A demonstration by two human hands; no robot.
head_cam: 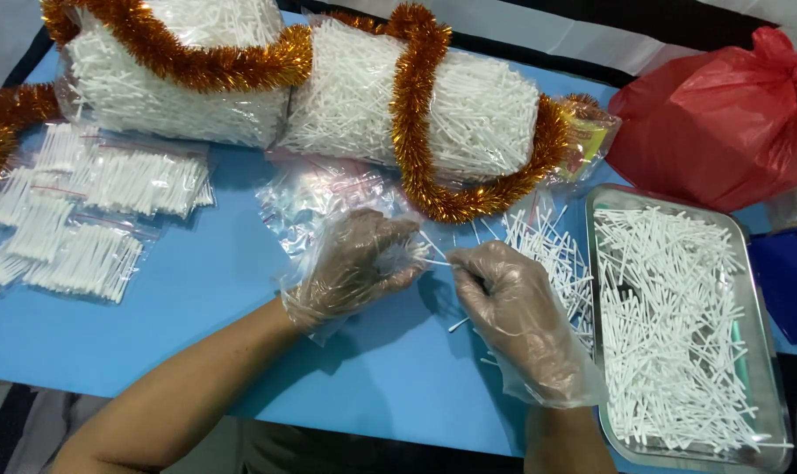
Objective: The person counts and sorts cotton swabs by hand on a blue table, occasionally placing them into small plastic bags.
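Nearest, two gloved forearms coming up from the lower edge over a blue surface [179, 298]. Left hand [354, 263] curled into a loose fist around a small bundle of white sticks [404, 254], fingers [389, 241] closed on it inside the clear glove. Right hand [503, 303] just beside, also fisted, fingers pinched on a single stick [438, 262] whose long axis runs roughly left to right, its free end pointing at the bundle and almost touching it. Right hand the nearer to the loose supply; left hand the nearer to the bags.

Just beyond the right hand, a loose scatter of sticks [547, 250] on the surface, and to its right a steel tray [771, 369] heaped with more, lying every which way. Behind the left hand, a crumpled pile of empty clear bags [315, 197]. Off to the far left, filled small packs [91, 259] laid flat in rows.

Farthest, two big clear sacks [495, 114] stuffed with sticks, wound with orange-gold tinsel [411, 105], and a red plastic bag [723, 114] at the far right (contents not visible). Something dark blue [789, 281] at the right edge, cut off and hard to identify.

Hidden: number of sticks in the bundle, and whether a small bag sits in the left hand; glove wrinkles and glare blur that.
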